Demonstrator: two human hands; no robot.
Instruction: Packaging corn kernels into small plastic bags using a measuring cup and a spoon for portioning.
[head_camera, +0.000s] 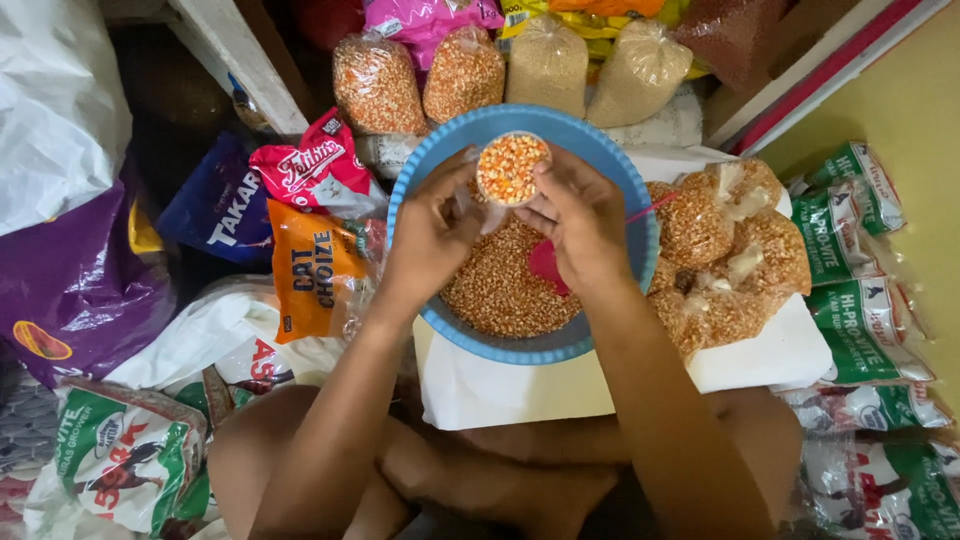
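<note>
Fingers (470, 185) pinch maybe thin plastic; grain-filled cup (512, 168).

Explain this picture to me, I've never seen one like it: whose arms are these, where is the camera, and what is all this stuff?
There is no machine here. The camera sits on a person's head and looks down, so the two bare arms are that person's own. The left hand and the right hand together hold a small cup full of orange and yellow kernels, with a clear plastic bag around it. Under the hands is a blue bowl holding more kernels and a red scoop. The bowl rests on a white sack. To the right lie filled clear bags of kernels. Behind the bowl are more grain bags, and green and white packets lie at the far right.
</note>
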